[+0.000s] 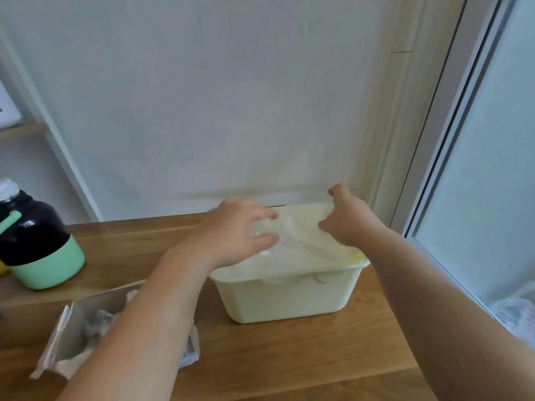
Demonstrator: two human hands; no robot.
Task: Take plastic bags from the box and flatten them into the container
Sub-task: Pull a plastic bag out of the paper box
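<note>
Left hand (234,230) spread wide, fingers straight, pressing clear plastic bag (301,235) flat over cream container (289,299). Right hand (350,218) just beside it, fingers curled, pinching bag's edge. Box (72,328) under left forearm, on bench (289,357).

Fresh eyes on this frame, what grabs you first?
Both hands work over the cream container at the centre of the wooden table: the left hand presses a clear plastic bag flat on top, while the right hand pinches the bag's far edge. Next come the open cardboard box of crumpled bags at lower left and the black-and-mint flask at the left edge.
</note>
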